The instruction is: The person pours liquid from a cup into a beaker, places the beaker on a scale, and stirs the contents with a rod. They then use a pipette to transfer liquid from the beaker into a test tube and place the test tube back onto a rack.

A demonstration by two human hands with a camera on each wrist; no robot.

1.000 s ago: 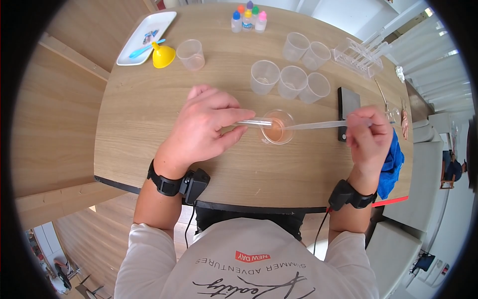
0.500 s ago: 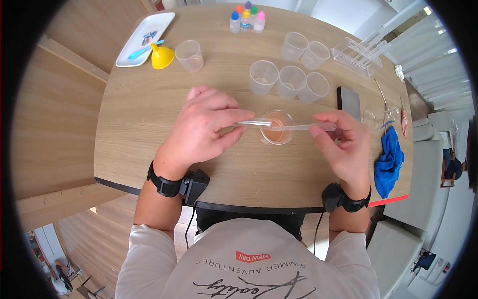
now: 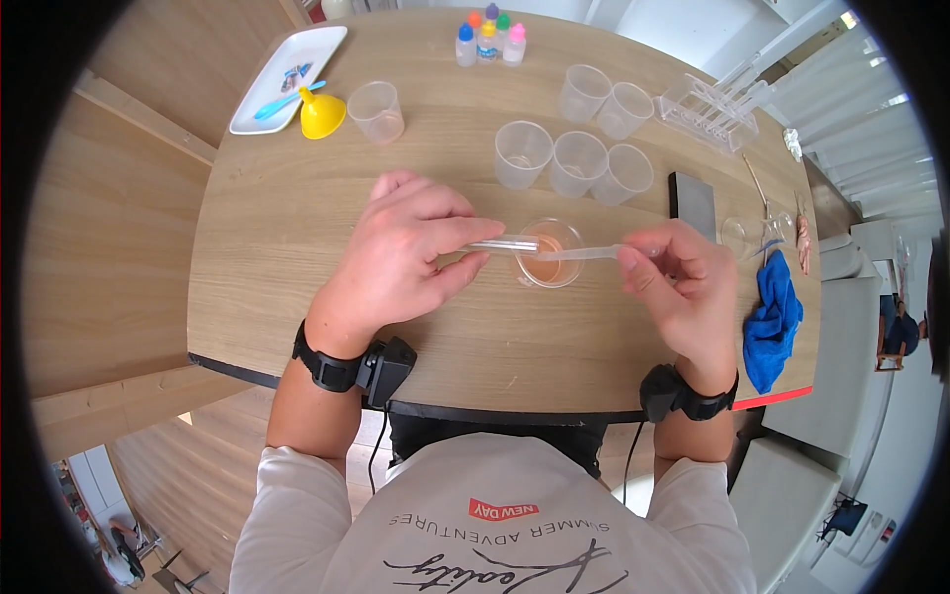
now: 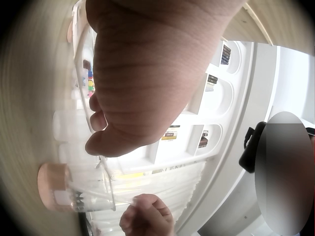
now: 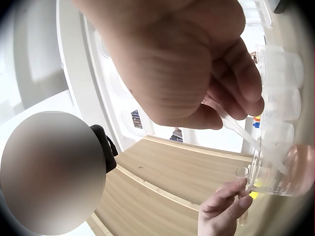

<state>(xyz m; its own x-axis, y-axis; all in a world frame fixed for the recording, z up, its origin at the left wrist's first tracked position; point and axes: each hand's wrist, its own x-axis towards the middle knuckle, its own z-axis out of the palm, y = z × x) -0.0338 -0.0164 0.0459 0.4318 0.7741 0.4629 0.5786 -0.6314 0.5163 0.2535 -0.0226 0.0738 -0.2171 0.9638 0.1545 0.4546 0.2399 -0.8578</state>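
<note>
The left hand (image 3: 406, 252) pinches a clear glass tube (image 3: 503, 244) between thumb and index finger, its open end over the rim of a beaker (image 3: 550, 272) of pinkish-orange liquid. From the other side, the right hand (image 3: 688, 292) pinches a translucent plastic pipette (image 3: 589, 253), its thin end inside the beaker. In the right wrist view, the pipette (image 5: 236, 129) slants down into the beaker (image 5: 300, 172), and the left hand (image 5: 224, 209) holds the tube upright beside it. The left wrist view shows the liquid (image 4: 54, 187) low in the beaker.
Several empty plastic cups (image 3: 579, 163) stand behind the beaker, with a tube rack (image 3: 708, 114) beyond. A dark scale (image 3: 693, 203) and blue cloth (image 3: 772, 327) lie right. At left are a cup (image 3: 376, 111), yellow funnel (image 3: 322, 114) and tray (image 3: 259, 74); dropper bottles (image 3: 490, 45) stand at the back.
The right hand has moved left toward the beaker and now holds the pipette at its bulb, fingers closer around it than half a second ago. The left hand has stayed in place with the tube.
</note>
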